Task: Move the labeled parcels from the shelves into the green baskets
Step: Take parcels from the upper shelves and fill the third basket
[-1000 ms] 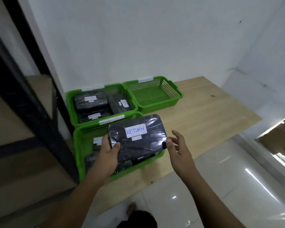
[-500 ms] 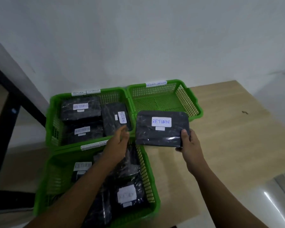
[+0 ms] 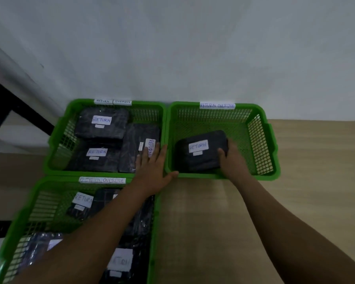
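A black wrapped parcel [image 3: 199,152] with a white RETURN label lies tilted inside the far right green basket [image 3: 263,140]. My right hand [image 3: 231,160] grips its right end, fingers curled over the edge. My left hand [image 3: 152,167] is open and flat, resting over the rim where the far left basket [image 3: 55,152] meets the right one, holding nothing. The far left basket holds three RETURN parcels [image 3: 103,124]. The near left basket [image 3: 29,203] holds several more, partly hidden by my left forearm.
The baskets sit on a light wooden table [image 3: 213,232] against a white wall [image 3: 193,48]. A black shelf frame [image 3: 14,107] stands at the far left. Bare tabletop stretches to the right of the baskets and in front of the right basket.
My right hand has carried the parcel from above the table down into the far right basket. My left hand has let go and come to rest on the basket rims.
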